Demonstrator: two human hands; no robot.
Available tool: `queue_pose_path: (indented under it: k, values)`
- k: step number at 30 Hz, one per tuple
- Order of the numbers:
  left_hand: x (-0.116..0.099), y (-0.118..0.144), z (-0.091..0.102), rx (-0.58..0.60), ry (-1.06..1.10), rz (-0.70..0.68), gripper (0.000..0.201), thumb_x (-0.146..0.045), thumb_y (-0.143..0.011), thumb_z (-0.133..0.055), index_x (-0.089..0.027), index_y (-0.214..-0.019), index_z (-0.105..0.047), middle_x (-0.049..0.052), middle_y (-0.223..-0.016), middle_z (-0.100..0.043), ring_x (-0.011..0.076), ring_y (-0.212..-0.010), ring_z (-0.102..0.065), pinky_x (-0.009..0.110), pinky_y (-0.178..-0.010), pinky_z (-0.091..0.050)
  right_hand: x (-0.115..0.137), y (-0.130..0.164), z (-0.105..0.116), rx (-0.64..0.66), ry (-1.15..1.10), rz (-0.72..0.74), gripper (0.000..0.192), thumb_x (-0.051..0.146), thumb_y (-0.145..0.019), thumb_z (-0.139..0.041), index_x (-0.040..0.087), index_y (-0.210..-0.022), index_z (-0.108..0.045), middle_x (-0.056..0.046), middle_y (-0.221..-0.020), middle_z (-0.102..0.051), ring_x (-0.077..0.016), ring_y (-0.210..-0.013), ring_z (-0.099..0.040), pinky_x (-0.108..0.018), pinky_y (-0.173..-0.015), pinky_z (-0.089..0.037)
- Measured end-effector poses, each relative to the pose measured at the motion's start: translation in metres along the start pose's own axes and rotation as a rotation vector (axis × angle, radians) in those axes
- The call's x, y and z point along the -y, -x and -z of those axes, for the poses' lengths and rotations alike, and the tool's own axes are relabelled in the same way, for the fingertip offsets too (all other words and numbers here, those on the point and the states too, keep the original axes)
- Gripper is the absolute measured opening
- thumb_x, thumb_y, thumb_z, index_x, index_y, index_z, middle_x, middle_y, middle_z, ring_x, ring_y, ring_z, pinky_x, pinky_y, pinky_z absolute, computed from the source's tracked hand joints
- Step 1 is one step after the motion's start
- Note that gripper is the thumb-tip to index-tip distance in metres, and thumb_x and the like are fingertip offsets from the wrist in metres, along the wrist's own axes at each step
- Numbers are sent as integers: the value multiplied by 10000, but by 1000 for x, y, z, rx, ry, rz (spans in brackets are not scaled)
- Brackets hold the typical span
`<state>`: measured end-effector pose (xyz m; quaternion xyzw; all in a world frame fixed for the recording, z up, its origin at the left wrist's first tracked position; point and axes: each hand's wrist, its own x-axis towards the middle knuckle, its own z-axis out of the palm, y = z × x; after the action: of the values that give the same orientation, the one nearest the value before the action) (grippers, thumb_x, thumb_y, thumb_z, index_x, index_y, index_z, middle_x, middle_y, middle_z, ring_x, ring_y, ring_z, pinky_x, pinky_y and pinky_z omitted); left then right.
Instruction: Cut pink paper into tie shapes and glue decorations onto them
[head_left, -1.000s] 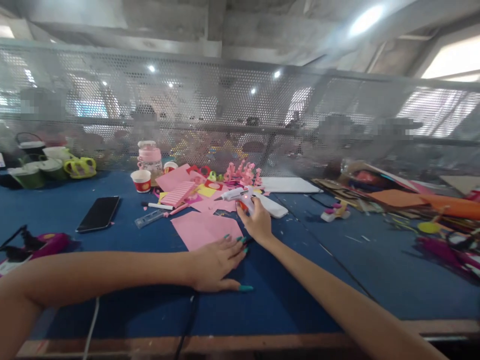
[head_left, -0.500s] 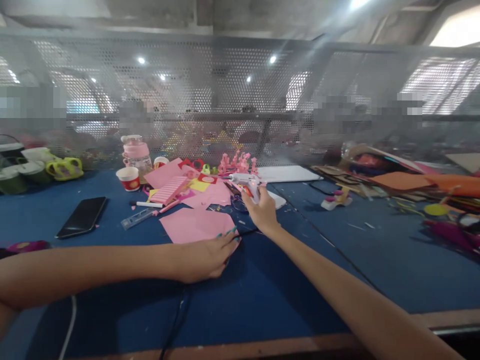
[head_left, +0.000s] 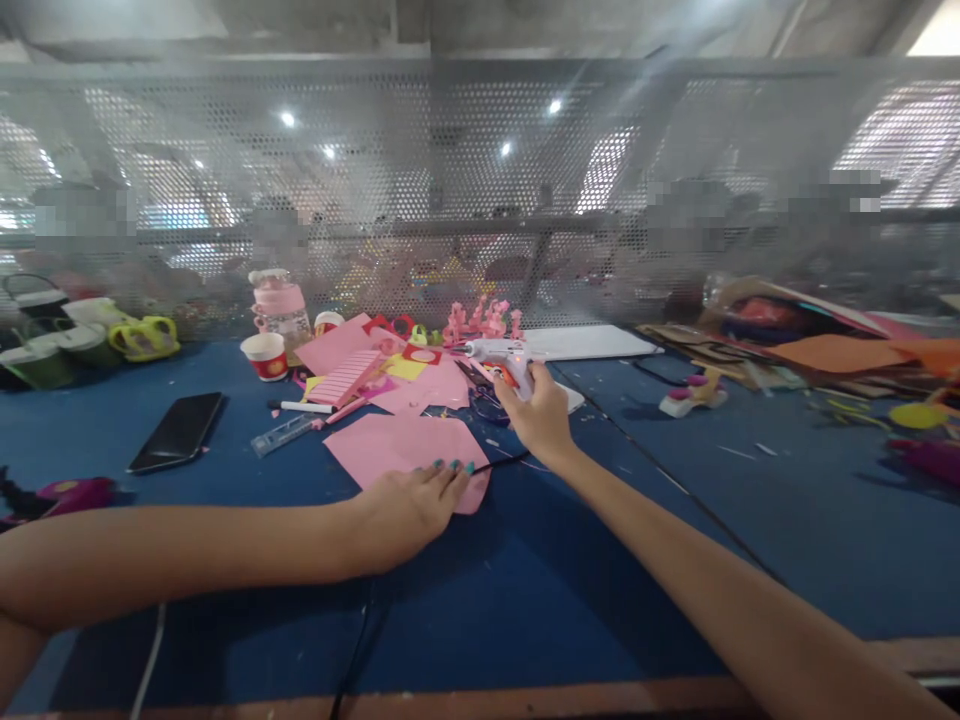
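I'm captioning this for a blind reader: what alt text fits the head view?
The right hand grips a white glue gun above a blue table, while the left hand rests fingertips on a pink sheet. Paper scraps, a phone, a paper cup and a pink bottle lie behind, before a mesh screen.

A blue bench (head_left: 787, 520) meets a perforated metal screen (head_left: 465, 190). Ceiling lamps (head_left: 287, 119) glow beyond it, and a bright window (head_left: 900, 160) sits right.
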<state>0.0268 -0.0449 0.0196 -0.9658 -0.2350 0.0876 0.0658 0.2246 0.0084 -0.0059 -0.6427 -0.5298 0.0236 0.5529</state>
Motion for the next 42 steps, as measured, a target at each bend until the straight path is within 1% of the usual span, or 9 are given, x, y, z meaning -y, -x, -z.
queue_pose_path:
  k: [2,8,12,17,21,23,27,32,42]
  values:
    - [0,1,-1,-33,-3,-41,502,-5,-786,-271,-18,-1280,-356,208,-1296,-431,261,-1195,-422,383,-926,-430,2,1,0,-5,1,19,305,506,-643,-501,227,-667,-379,37,-512,-451,-167,-505,-468,-280,-513,-348]
    - [6,14,1,-122,89,-476,481,-126,-831,-277,-53,-1303,-341,156,-1376,-333,194,-1284,-285,315,-1061,-263,1,-1,1,-77,-34,61,277,480,-662,-495,223,-710,-402,30,-534,-469,-171,-514,-478,-291,-523,-375]
    - [10,16,1,-82,108,-574,482,-133,-819,-272,-69,-1281,-393,146,-1377,-343,197,-1280,-301,317,-1073,-235,-5,-4,0,-132,-4,131,262,465,-680,-490,225,-727,-395,18,-567,-487,-176,-530,-497,-292,-524,-389]
    - [10,9,1,-234,143,-609,505,-343,-877,-269,-63,-1285,-368,197,-1206,-528,242,-1122,-500,353,-949,-400,-7,0,-6,-137,110,300,244,442,-701,-491,217,-779,-436,-29,-650,-562,-206,-590,-540,-307,-539,-408]
    - [14,-13,0,-375,202,-602,383,-251,-872,-266,-97,-1094,-537,155,-906,-656,189,-848,-618,287,-763,-490,-3,6,-8,-84,157,340,249,420,-706,-487,201,-822,-462,-57,-707,-595,-213,-599,-555,-321,-561,-423]
    - [19,-24,-2,-405,269,-599,367,-257,-859,-301,-86,-1077,-542,171,-996,-631,196,-963,-577,296,-840,-458,-3,6,-8,-77,141,292,266,427,-703,-488,195,-830,-461,-56,-699,-593,-210,-582,-551,-325,-564,-426]
    - [21,-36,-7,-213,336,-369,645,-482,-820,-375,-92,-1327,-293,177,-1376,-333,306,-1290,-244,510,-1040,-186,-4,1,-4,-122,110,188,272,451,-696,-488,206,-808,-448,-45,-673,-583,-221,-602,-552,-328,-557,-424]
    - [4,-36,-5,41,347,-112,834,-665,-769,-268,-144,-1394,-87,154,-1460,-66,408,-1305,24,659,-964,28,-2,0,-3,-125,157,194,260,443,-697,-496,208,-796,-452,-43,-656,-584,-230,-610,-559,-320,-541,-416]
    - [-26,-27,-3,-62,406,43,840,-712,-746,-171,-173,-1390,-133,191,-1438,-151,452,-1289,16,738,-893,-2,0,6,1,-104,336,428,270,411,-732,-481,195,-892,-507,-86,-787,-636,-237,-639,-582,-314,-519,-415]
